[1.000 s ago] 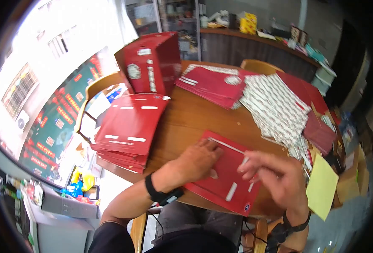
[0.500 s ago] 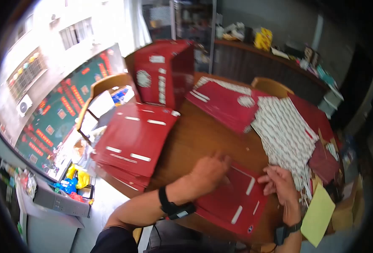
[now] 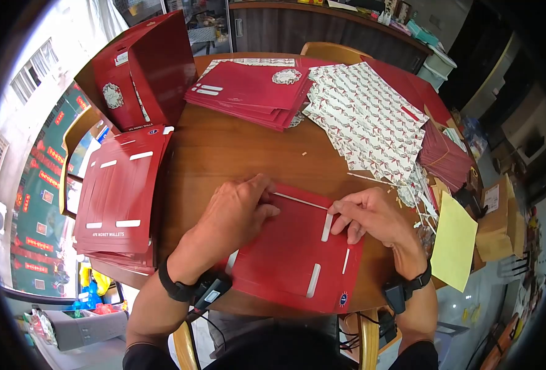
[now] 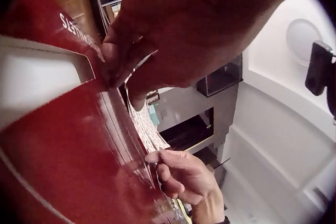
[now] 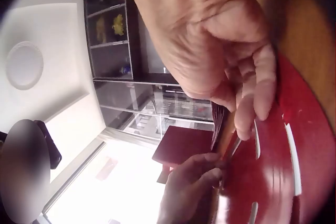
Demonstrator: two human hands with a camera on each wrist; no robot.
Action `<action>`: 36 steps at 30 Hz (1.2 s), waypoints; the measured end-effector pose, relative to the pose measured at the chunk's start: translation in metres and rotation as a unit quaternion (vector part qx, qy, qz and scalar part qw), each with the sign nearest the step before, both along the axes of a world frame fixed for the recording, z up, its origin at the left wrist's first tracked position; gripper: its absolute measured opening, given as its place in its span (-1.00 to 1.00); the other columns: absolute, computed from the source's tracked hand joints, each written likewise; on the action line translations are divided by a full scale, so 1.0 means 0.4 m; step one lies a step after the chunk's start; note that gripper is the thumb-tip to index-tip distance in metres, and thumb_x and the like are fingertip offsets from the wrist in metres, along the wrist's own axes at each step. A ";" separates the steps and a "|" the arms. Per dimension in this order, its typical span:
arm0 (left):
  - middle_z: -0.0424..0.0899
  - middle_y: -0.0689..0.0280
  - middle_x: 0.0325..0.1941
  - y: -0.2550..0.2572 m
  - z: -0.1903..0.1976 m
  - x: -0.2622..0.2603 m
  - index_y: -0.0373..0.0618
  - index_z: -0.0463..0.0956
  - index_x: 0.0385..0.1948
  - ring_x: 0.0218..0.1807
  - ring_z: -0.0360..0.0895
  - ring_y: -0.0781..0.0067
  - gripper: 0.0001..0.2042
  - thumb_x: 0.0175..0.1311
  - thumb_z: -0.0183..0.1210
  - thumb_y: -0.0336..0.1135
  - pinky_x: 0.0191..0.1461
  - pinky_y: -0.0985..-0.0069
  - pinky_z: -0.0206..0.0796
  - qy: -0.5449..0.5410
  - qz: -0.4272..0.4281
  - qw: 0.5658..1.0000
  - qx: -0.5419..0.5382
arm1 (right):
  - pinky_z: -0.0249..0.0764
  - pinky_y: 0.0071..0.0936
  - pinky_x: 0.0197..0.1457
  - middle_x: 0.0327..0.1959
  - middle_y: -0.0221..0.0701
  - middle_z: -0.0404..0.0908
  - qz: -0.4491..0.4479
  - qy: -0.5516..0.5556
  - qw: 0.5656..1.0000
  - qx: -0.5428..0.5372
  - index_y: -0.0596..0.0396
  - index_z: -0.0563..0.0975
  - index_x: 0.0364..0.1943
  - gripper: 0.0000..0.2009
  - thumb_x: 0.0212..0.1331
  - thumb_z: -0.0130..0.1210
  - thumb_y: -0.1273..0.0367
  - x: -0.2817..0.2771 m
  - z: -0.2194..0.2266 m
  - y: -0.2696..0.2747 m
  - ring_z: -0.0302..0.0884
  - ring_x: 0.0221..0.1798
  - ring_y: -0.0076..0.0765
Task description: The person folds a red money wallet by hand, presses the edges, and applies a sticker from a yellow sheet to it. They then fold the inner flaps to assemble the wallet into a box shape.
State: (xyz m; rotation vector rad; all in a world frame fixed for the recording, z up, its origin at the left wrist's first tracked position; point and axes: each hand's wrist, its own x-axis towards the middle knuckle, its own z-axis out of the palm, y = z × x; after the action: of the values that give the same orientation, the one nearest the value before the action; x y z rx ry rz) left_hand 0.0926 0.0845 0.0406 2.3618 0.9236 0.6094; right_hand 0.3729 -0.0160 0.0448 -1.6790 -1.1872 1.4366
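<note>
A flat red printed cardboard sheet [image 3: 279, 253] with white-looking slots lies in front of me at the table's near edge. My left hand [image 3: 233, 209] pinches its far left corner between thumb and fingers; in the left wrist view, the left hand [image 4: 173, 29] bends over that edge. At the far right edge, my right hand [image 3: 372, 217] pinches the sheet beside a slot with curled fingers. The right wrist view has the right hand [image 5: 226, 50] close up, fingertips on the red card. A narrow pale strip runs along the far edge between the hands.
A stack of similar red sheets [image 3: 115, 203] lies at left, with a standing red carton [image 3: 153, 74] behind it. Farther back are a darker red pile [image 3: 254, 89] and patterned white sheets [image 3: 372, 117]. At right are paper scraps, a yellow sheet [image 3: 455, 243] and a cardboard box [image 3: 501, 222].
The head view has shifted. My left hand has come to the sheet's far left corner, and my right hand, loosely spread before, has closed on its far right edge.
</note>
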 end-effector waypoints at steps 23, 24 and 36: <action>0.75 0.17 -0.60 0.012 0.025 -0.024 -0.36 0.68 -0.26 -0.61 0.72 0.36 -0.75 0.54 0.10 -0.35 -0.43 0.41 0.54 0.020 0.085 0.993 -0.074 | 0.72 -0.45 -0.47 -0.38 -0.05 0.79 0.035 0.076 0.990 -0.117 0.41 0.65 0.06 -0.59 0.50 0.13 0.21 0.013 0.071 -0.040 0.77 -0.53 -0.31; 0.75 0.16 -0.60 0.016 0.015 -0.025 -0.37 0.66 -0.27 -0.60 0.73 0.35 -0.75 0.55 0.09 -0.36 -0.43 0.41 0.55 0.034 0.081 0.994 -0.057 | 0.72 -0.46 -0.49 -0.34 -0.04 0.80 -0.001 0.114 0.985 -0.129 0.43 0.63 0.10 -0.59 0.54 0.09 0.24 0.006 0.073 -0.050 0.77 -0.56 -0.32; 0.66 0.04 -0.65 0.017 0.018 -0.029 -0.29 0.62 -0.41 -0.49 0.75 0.02 -0.72 0.52 0.12 -0.31 -0.18 0.11 0.59 -0.011 0.094 0.992 -0.082 | 0.80 -0.46 -0.38 -0.26 -0.27 0.78 -0.108 0.274 0.951 -0.090 0.33 0.59 0.11 -0.60 0.57 0.14 0.17 -0.030 -0.008 -0.083 0.78 -0.44 -0.46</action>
State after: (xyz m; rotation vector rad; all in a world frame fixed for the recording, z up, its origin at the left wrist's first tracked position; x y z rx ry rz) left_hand 0.0809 0.0913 0.0480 2.1338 1.1515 0.6047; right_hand 0.3610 -0.0490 0.0416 -1.3339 -0.5647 1.7513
